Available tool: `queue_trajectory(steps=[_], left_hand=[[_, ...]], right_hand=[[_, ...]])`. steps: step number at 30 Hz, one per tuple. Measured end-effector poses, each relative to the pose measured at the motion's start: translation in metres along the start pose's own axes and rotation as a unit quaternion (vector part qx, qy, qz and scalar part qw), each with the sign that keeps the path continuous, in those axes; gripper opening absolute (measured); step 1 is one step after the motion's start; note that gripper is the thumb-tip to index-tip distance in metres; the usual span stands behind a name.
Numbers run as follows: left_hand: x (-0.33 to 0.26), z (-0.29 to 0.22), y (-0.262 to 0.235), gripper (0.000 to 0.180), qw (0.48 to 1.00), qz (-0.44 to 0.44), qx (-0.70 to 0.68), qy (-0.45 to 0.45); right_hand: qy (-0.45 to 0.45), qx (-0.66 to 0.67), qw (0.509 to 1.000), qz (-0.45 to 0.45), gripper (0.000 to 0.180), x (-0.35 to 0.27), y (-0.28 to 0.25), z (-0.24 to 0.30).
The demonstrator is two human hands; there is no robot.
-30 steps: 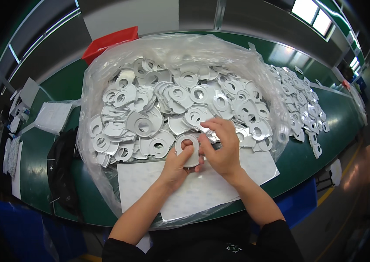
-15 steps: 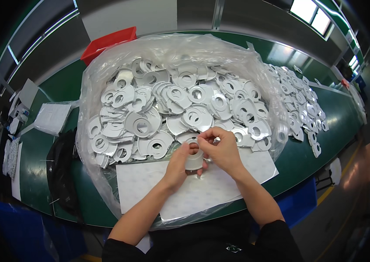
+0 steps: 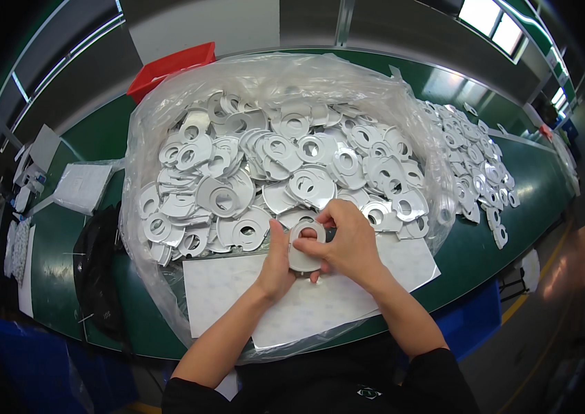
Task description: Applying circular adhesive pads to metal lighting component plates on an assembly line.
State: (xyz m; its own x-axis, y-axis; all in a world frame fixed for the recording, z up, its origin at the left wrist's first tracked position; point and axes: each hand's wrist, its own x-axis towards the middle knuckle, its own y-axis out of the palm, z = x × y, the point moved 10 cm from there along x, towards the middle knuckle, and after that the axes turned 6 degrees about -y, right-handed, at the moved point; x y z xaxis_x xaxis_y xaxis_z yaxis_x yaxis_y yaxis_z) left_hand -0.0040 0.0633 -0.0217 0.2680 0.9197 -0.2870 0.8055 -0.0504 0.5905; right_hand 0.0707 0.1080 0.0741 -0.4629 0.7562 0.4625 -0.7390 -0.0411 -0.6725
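Between my hands is a flat, silvery-white plate with a round hole [image 3: 305, 261], held above a white sheet [image 3: 306, 310]. My left hand [image 3: 279, 265] grips its left edge, the thumb along the side and fingertips showing underneath. My right hand [image 3: 348, 241] closes on its right side, with the thumb reaching over the hole and the other fingers curled at the upper edge. Just beyond lies a heap of similar holed plates [image 3: 244, 228] inside an open clear plastic bag [image 3: 168, 297].
A green table [image 3: 54, 276] carries it all. More plates [image 3: 475, 159] are spread at the right. A red bin [image 3: 168, 69] stands at the back left. To the left lie a black bag [image 3: 99, 262] and a wrapped white packet [image 3: 84, 186]. A blue crate [image 3: 472, 314] sits below the right edge.
The plate has been tilted and turned in my hands. My right thumb has moved down across its hole, and my left thumb now points up along its edge.
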Motion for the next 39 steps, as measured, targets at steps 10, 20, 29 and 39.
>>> queue_trajectory(steps=[10, 20, 29, 39], left_hand=[[-0.002, -0.002, 0.007, 0.089, 0.999, 0.032, -0.010, -0.038], [-0.003, 0.002, 0.004, 0.093, 0.996, 0.035, -0.017, -0.078], [-0.006, -0.003, 0.010, 0.092, 0.997, 0.043, -0.025, -0.065], [-0.087, -0.149, -0.002, 0.049, 0.579, -0.308, 0.628, 0.419]], right_hand=[[0.163, 0.188, 0.955, 0.160, 0.026, -0.005, 0.011, -0.029], [0.143, 0.103, 0.977, 0.118, 0.030, -0.001, 0.010, -0.034], [0.145, 0.293, 0.933, 0.149, 0.027, -0.002, 0.020, -0.041], [0.142, 0.604, 0.688, -0.376, 0.027, -0.005, -0.120, -0.133]])
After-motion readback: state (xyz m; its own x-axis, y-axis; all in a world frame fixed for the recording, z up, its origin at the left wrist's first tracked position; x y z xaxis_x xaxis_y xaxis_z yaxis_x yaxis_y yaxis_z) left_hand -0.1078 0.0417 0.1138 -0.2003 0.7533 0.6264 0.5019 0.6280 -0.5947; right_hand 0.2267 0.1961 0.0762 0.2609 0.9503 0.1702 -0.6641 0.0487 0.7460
